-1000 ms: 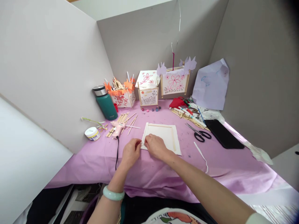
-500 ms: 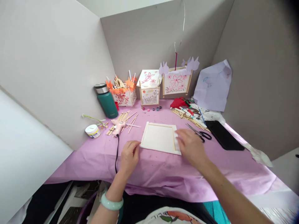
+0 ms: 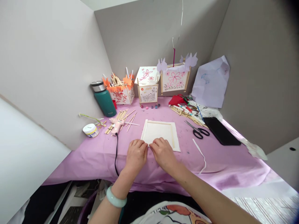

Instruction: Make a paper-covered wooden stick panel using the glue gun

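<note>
Two sets of fingers clamped, we are pinching a stick-edged white sheet (image 3: 160, 131) at lower centre, left hand (image 3: 136, 154) beside right hand (image 3: 164, 154).

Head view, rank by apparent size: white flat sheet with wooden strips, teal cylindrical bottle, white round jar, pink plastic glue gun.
1. White sheet
2. Teal bottle
3. White jar and pink glue gun: too alike to rank

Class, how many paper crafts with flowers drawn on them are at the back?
3: the orange-fringed box beside the green bottle, the white-topped box in the middle, and the lilac-trimmed craft to its right. Others behind could be hidden.
</note>
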`<state>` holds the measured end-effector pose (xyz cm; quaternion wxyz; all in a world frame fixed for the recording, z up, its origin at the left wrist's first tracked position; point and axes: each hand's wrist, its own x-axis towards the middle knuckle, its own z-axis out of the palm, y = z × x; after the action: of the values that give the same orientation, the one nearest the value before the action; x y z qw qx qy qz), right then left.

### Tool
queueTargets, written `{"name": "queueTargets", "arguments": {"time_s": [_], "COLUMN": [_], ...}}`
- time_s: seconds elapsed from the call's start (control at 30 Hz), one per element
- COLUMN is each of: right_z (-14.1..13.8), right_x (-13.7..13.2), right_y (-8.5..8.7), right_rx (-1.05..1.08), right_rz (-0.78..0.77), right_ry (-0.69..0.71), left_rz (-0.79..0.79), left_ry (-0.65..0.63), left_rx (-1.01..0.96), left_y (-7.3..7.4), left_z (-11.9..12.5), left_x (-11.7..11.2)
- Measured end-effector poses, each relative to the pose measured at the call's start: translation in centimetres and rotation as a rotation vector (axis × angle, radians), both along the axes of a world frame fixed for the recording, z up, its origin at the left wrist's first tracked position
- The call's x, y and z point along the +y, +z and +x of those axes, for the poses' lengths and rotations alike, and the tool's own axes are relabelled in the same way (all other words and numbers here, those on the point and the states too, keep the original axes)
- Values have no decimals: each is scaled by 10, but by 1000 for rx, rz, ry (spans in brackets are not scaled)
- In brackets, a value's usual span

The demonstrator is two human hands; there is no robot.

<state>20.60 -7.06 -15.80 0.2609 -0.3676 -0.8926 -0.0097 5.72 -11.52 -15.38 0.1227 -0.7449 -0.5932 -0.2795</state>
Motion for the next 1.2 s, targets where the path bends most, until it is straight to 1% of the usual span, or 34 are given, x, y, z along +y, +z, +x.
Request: {"name": "queueTargets", "arguments": {"time_s": [0.07, 0.13, 0.27, 0.3, 0.37, 0.5, 0.6, 0.73, 0.83, 1.0, 1.2], "right_z": [0, 2, 6, 7, 7, 0, -9, -19, -24, -26, -19], "right_x": [-2, -2, 3, 5, 8, 8, 8, 13, 19, 26, 28], "right_y": [5, 11, 23, 25, 26, 25, 27, 32, 35, 38, 40], "right_rx": [-20, -20, 25, 46, 85, 85, 26, -42, -66, -73, -77], "right_rz": [-27, -83, -267, -292, -303, -282, -275, -375, -453, -510, -530], "right_ry": [-6, -11, 17, 21, 26, 71, 54, -18, -28, -17, -13], "left_rz": [-32, -65, -85, -77, -71, -124, -191, -305, -394, -524, -620], "left_ry": [19, 10, -60, -58, -43, -45, -29, -25, -10, 24, 47], "left_rx": [13, -25, -300, -357, -395, -335, -309, -253, -196, -97, -34], "left_y": [1, 2, 4, 4, 6, 7, 8, 14, 20, 32, 44], "left_z": [0, -2, -17, -22, -30, -37, -37, -37, -39, -37, -32], "left_x": [-1, -1, 3, 5, 8, 11, 12, 15, 19, 26, 34]}}
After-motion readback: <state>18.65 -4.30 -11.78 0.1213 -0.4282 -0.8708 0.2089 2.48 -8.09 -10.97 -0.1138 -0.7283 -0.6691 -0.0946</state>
